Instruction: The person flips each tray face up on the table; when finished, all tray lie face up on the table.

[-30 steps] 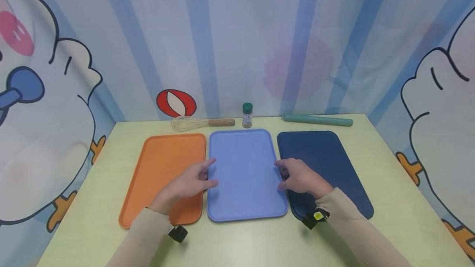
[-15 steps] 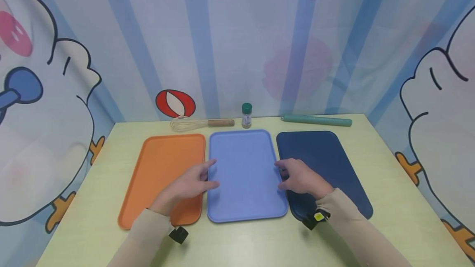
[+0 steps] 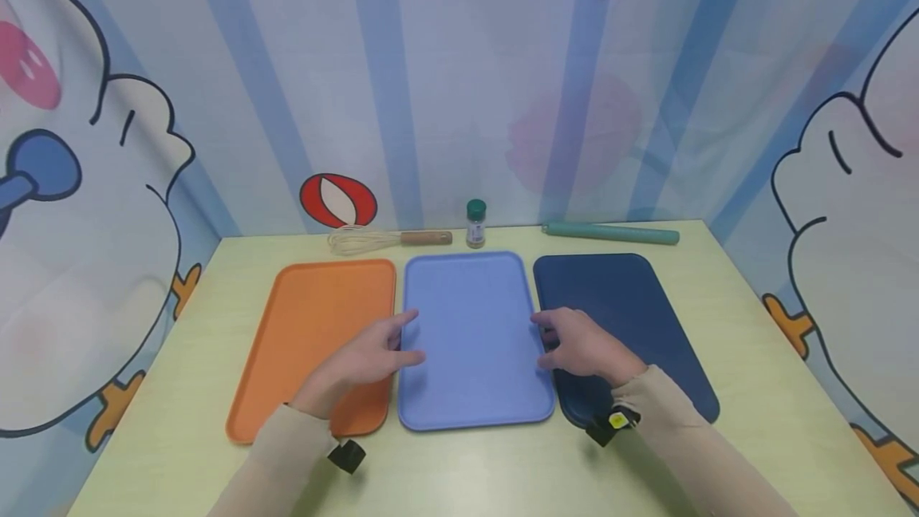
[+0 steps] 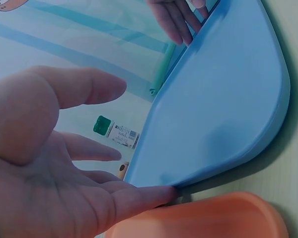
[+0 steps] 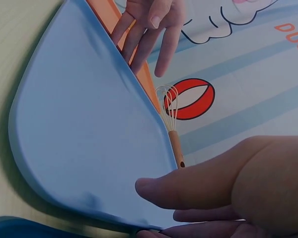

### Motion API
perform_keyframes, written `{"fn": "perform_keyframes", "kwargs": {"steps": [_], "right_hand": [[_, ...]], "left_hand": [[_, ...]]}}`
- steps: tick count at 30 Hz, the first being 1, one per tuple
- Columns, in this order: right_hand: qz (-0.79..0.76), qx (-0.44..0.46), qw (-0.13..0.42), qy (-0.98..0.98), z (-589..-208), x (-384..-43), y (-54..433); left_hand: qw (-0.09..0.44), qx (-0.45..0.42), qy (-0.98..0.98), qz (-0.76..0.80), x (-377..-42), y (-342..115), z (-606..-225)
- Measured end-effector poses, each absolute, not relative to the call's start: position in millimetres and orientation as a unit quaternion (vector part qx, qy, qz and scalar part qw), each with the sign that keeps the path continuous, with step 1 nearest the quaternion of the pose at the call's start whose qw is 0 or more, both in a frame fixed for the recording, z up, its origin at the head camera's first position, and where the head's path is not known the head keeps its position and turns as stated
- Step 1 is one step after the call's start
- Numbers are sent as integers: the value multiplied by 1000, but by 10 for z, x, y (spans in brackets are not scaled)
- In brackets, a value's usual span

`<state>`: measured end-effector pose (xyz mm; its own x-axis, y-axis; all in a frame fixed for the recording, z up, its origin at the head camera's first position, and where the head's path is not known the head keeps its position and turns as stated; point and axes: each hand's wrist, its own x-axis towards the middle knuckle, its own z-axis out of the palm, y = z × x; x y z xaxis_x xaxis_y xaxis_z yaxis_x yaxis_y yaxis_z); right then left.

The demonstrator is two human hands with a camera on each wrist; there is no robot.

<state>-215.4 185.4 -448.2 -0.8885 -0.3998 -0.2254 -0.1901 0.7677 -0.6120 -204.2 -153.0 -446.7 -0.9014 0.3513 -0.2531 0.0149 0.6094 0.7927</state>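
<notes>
A light blue tray [image 3: 474, 389] lies flat between my two hands. At its left edge is my left hand [image 3: 369, 353], thumb and fingers spread apart and holding nothing. In the left wrist view a fingertip of the left hand [image 4: 84, 198] is by the tray's edge; whether it touches I cannot tell. My right hand [image 3: 585, 345] is at the opposite edge, over the dark blue tray [image 3: 617, 286], its fingers loosely bent and nothing in them. The orange tray [image 3: 323, 294] lies under the left hand and wrist.
Behind the trays, a whisk [image 3: 391, 239] with a wooden handle, a small green-capped jar [image 3: 475, 223] and a green stick-like roll [image 3: 610, 233] line the back of the pale table [image 3: 474, 477]. A printed curtain [image 3: 459, 86] stands behind them.
</notes>
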Motion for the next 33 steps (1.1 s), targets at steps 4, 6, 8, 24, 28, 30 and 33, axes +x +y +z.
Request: {"fn": "perform_keyframes", "kwargs": {"steps": [4,6,8,24,28,30,33], "right_hand": [[-304,-163,174,923,-4479,-2155,1860],[-307,-163,175,921,-4476,-2157,1864],[-311,-162,176,920,-4473,-2157,1867],[-322,-156,182,916,-4480,-2127,1862],[-326,-155,182,915,-4474,-2125,1866],[-327,-152,183,914,-4466,-2127,1866],[-332,-152,185,913,-4467,-2127,1871]], "left_hand": [[196,103,878,424,-2041,-1517,-4468],[197,100,878,425,-2042,-1509,-4470],[197,98,878,425,-2044,-1506,-4471],[197,102,868,444,-2018,-1519,-4443],[197,98,865,450,-2029,-1532,-4450],[197,98,864,453,-2030,-1541,-4446],[198,91,863,455,-2025,-1545,-4434]]}}
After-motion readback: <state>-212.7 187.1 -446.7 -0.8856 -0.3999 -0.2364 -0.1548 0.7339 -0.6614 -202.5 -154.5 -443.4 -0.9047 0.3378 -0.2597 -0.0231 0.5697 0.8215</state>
